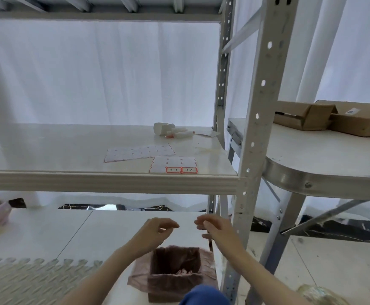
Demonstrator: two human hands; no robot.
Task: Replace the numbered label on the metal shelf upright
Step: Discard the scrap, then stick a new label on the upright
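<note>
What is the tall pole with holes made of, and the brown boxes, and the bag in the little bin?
The shelf upright looks like pale painted metal: straight, stiff, punched with holes. The brown boxes look like matte cardboard with folded flaps. The bin liner seems thin plastic film, crinkled and slightly see-through.

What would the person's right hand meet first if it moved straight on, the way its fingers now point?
Probably the left hand: the right hand has its fingers pointing left toward it, across a small open gap, though depth is unclear.

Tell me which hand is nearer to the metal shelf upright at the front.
Right. The right hand hangs just left of the front upright, almost beside it at its lower stretch. The left hand is farther left, above the bin, with the right hand between it and the upright.
</note>
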